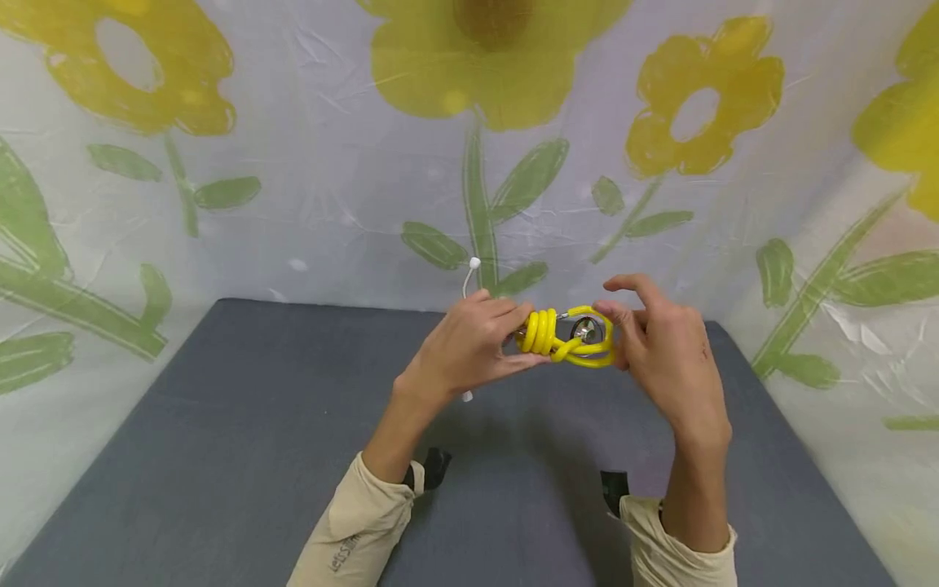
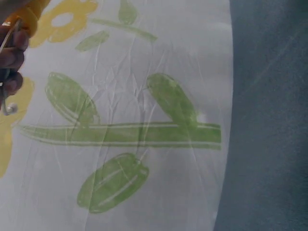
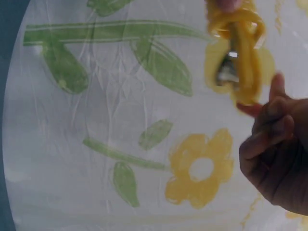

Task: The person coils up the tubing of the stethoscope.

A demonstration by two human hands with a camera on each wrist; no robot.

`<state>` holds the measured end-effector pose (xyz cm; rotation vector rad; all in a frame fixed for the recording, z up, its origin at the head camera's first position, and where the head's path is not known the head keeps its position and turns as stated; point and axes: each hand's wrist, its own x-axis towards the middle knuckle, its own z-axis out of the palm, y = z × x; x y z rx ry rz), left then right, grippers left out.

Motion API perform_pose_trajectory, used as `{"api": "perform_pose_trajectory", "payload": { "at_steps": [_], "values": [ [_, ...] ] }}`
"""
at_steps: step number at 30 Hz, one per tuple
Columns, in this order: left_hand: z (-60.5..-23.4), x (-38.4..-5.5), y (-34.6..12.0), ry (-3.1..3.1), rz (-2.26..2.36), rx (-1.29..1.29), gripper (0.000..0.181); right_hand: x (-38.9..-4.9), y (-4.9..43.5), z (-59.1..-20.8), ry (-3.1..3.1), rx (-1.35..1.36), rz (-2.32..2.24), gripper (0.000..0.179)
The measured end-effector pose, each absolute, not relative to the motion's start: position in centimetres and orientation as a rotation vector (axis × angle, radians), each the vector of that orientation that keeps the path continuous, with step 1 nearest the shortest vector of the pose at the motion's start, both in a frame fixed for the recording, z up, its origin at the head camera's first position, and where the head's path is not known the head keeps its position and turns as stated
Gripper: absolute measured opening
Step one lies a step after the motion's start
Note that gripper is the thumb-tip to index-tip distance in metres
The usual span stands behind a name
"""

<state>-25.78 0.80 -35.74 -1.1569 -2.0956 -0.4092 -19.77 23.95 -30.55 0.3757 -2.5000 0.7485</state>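
Note:
A bundle of yellow coated cord [image 1: 543,333], wound in several tight turns with a loop at its right end, is held up over the grey table. My left hand [image 1: 469,338] grips its wound end between thumb and fingers. A shiny metal piece [image 1: 587,330] shows inside the loop, also visible as a metal part [image 3: 227,71] in the right wrist view. My right hand [image 1: 671,355] is at the loop's right end, thumb tip against the cord and index finger raised apart from it. A thin white cord with a white ball end [image 1: 474,263] sticks out behind my left hand.
The dark grey table [image 1: 242,456] lies beneath both hands. Behind and beside it hangs a pale sheet [image 1: 315,204] printed with yellow flowers and green stems. Black straps [image 1: 438,467] show at the cuffs of the beige sleeves [image 1: 367,522].

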Motion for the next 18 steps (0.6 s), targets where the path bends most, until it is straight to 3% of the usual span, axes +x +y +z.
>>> {"api": "perform_pose_trajectory", "payload": {
  "at_steps": [7, 13, 18],
  "values": [
    [-38.7, -28.1, 1.4, -2.506, -0.574, -1.251, 0.033, -20.1, 24.6, -30.8, -2.456, 0.229, 0.773, 0.037],
    [-43.2, -30.6, 2.4, -2.778, -0.576, -1.344, 0.035, -20.9, 24.8, -31.2, -2.601, 0.280, 0.778, 0.038],
    [-43.8, -30.8, 2.5, -2.692, -0.648, -1.379, 0.032, -23.2, 25.2, -32.7, -2.970, 0.411, 0.717, 0.037]
  ]
}}
